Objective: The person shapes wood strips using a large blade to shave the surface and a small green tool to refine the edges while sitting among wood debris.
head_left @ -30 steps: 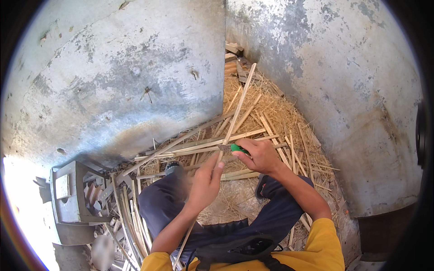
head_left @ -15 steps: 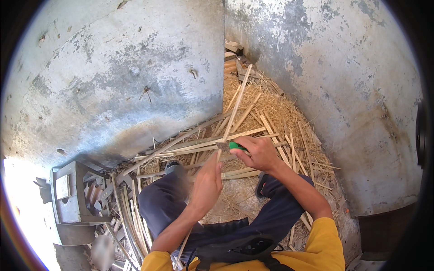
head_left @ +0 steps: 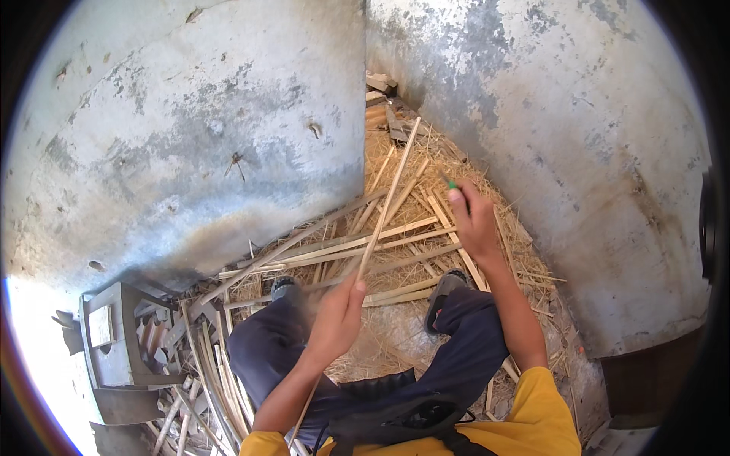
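My left hand point(head_left: 337, 319) is closed around a long, pale bamboo-like strip point(head_left: 389, 199), which slants up and away toward the far corner. Its other end passes back under my left forearm. Off to the right of the strip and farther out, my right hand point(head_left: 474, 222) grips a green-handled knife point(head_left: 452, 185). Only a bit of the green handle and a thin, blurred blade show past the fingers; the blade is apart from the strip.
Several split strips point(head_left: 414, 243) lie crossed over straw shavings point(head_left: 487, 220) ahead of my feet. More strips point(head_left: 224, 372) are piled at my left, beside a grey box-like frame point(head_left: 114, 334). Worn plaster walls point(head_left: 289, 83) meet at the far corner.
My right hand has swung the knife away from the strip, outward to the right and farther off. My left hand keeps its hold and has shifted slightly left and down.
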